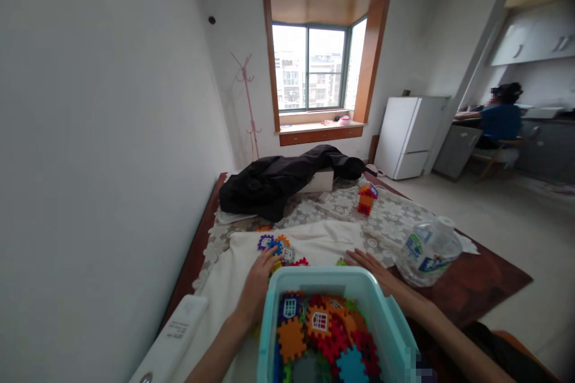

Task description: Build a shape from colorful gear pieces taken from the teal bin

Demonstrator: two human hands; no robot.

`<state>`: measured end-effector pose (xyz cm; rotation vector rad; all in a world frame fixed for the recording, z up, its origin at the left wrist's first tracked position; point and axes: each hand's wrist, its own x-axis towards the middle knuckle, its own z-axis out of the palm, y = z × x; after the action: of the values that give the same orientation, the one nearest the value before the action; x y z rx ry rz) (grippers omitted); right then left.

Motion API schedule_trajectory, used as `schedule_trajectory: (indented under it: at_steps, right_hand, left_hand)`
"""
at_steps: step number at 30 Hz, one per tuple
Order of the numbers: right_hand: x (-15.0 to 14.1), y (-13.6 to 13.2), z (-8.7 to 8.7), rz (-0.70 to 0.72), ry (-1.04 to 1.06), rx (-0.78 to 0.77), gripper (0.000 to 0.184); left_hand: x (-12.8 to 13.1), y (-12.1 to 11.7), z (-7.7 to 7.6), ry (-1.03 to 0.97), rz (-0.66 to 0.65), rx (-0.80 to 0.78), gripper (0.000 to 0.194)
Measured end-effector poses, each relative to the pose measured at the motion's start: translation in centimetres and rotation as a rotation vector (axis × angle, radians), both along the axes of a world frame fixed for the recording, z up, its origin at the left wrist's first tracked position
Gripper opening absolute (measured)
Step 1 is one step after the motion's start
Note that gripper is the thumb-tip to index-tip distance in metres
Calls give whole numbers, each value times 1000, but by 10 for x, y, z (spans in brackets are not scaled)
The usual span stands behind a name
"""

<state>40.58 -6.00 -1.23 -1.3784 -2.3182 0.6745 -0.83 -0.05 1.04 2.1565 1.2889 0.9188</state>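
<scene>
Blue piece (275, 246) at fingertips (271, 251) of left hand (259, 275)

The dark red table (498, 278) is mostly covered by a flowered lace cloth (345, 210), on which a white cloth (314, 239) is spread nearer the front. On the lace, a white box (320, 182) is partly draped by a black garment (269, 182) at the far end, a small tower (365, 200) is stood upright to the right, and a clear bottle (429, 251) is set near the right edge. Loose blocks (266, 242) are scattered on the white cloth, just beyond a turquoise tub (323, 275) whose base is hidden.
</scene>
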Motion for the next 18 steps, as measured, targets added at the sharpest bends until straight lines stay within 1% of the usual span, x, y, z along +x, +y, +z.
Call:
schedule_trajectory:
  at_steps: [3, 5, 8, 11, 14, 16, 18]
  right_hand:
    - [-8, 25, -8, 72, 17, 7, 78]
    - [-19, 44, -10, 105, 33, 24, 78]
    - [-44, 68, -7, 126, 80, 75, 65]
    - [-71, 85, -1, 174, 89, 91, 50]
    - [-86, 95, 7, 199, 84, 122, 47]
    - [-84, 96, 8, 194, 87, 145, 52]
    - [-74, 91, 7, 164, 73, 144, 60]
  left_hand:
    - [-2, -3, -5, 166, -72, 42, 50]
    - [-3, -6, -5, 232, -91, 60, 54]
    - [-3, -9, 0, 298, -93, 58, 56]
    - [-3, -11, 6, 345, -102, 51, 57]
    - [-5, -14, 10, 364, -94, 68, 59]
    - [-9, -19, 9, 369, -80, 82, 62]
    - [-16, -27, 3, 368, -87, 97, 68]
